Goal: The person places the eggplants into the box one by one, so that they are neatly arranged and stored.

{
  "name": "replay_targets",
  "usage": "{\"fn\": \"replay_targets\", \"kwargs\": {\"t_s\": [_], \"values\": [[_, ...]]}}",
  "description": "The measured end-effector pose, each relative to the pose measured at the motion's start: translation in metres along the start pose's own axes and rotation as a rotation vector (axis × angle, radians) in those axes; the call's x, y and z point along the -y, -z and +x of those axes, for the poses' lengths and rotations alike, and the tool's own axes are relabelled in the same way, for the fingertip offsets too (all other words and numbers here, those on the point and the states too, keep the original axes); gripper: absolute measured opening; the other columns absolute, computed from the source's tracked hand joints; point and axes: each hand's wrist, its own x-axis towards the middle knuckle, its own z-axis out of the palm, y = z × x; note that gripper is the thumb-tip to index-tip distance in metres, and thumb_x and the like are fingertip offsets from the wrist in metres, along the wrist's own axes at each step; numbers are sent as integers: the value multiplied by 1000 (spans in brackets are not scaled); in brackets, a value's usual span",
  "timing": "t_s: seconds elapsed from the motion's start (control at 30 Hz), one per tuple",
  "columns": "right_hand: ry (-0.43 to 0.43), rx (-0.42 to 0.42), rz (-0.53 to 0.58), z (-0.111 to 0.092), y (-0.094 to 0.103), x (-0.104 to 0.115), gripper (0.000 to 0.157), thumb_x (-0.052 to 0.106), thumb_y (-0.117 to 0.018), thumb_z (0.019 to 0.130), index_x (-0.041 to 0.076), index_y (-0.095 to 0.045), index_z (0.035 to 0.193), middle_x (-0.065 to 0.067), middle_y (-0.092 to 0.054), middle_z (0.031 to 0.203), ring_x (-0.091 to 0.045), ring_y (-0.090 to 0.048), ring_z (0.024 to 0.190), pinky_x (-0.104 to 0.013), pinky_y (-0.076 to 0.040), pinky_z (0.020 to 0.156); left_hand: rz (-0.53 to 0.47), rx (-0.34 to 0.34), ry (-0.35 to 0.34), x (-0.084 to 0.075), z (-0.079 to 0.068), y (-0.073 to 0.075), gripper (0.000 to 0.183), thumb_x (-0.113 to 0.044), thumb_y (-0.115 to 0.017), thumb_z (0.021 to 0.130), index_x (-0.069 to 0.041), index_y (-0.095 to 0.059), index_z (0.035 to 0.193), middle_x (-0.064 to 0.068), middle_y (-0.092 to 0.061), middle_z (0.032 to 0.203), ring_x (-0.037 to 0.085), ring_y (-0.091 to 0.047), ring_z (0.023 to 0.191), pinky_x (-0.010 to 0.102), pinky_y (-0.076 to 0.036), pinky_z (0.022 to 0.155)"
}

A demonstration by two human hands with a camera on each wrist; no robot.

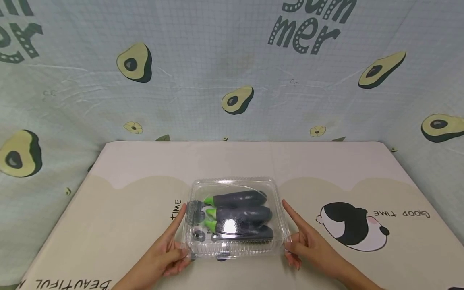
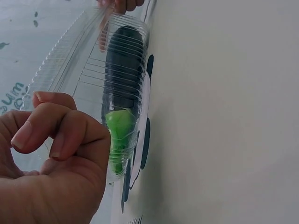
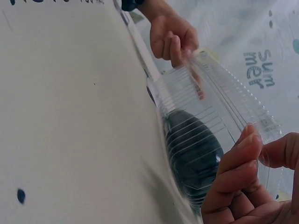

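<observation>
A clear plastic clamshell container (image 1: 232,249) sits at the front middle of the table, lid over its base. Inside lie three dark purple eggplants (image 1: 243,213) with bright green stems pointing left. At its left side my left hand (image 1: 168,251) grips the front corner by the rim, the index finger stretched along the side. My right hand (image 1: 308,245) mirrors it at the right, its thumb and fingers (image 3: 250,140) pinching the rim. Through the ribbed wall, one eggplant (image 2: 124,65) shows in the left wrist view.
The table cover (image 1: 145,209) is beige and pale pink, printed with a black-and-white dog (image 1: 355,227) on the right and lettering. A pale cloth (image 1: 188,60) with avocado prints hangs behind the table and along both sides.
</observation>
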Motion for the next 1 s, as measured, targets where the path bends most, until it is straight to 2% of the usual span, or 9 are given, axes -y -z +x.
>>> {"fn": "replay_targets", "kwargs": {"t_s": [0.2, 0.37, 0.53, 0.7, 0.93, 1.0], "values": [[20, 5, 1, 1, -1, 1, 86, -12, -43, 94, 22, 9, 154, -22, -55, 65, -32, -49, 50, -35, -51, 49, 7, -13, 7, 0, 0, -1, 92, 8, -42, 94, -38, 14, 151, 2, -56, 67, 7, -42, 52, 40, -13, 41], [18, -5, -10, 0, -1, 0, 87, -13, -44, 94, 22, 8, 154, -21, -56, 64, -30, -50, 50, -35, -51, 47, 4, -12, 4, 1, 1, -2, 93, 8, -43, 94, -38, 14, 150, 0, -55, 66, 6, -50, 59, 37, -16, 43], [16, -21, -15, 0, -2, 1, 87, -12, -45, 93, 22, 7, 154, -20, -56, 64, -27, -51, 49, -34, -51, 46, 12, -13, -1, 1, 1, -2, 93, 8, -43, 94, -37, 15, 150, -1, -54, 66, 5, -50, 60, 36, -18, 44], [14, -53, -15, 0, -5, 0, 87, -14, -45, 92, 18, 7, 154, -24, -54, 62, -27, -51, 48, -33, -50, 46, 23, -12, -5, 1, 1, -1, 92, 7, -42, 95, -36, 16, 150, -1, -50, 65, 6, -49, 60, 37, -16, 44], [-9, -87, 8, -1, -8, -1, 87, -13, -45, 92, 20, 7, 154, -28, -50, 62, -26, -49, 48, -29, -50, 50, 37, -22, 2, 0, 1, -2, 90, 7, -41, 95, -35, 15, 151, -1, -48, 65, 7, -47, 60, 39, -15, 45], [23, -72, 20, -1, -8, -3, 87, -15, -43, 92, 18, 8, 154, -28, -49, 62, -29, -47, 48, -30, -49, 48, 41, -25, 4, 0, 1, -2, 90, 8, -40, 95, -35, 15, 151, -1, -48, 64, 7, -46, 59, 39, -15, 44]]}}
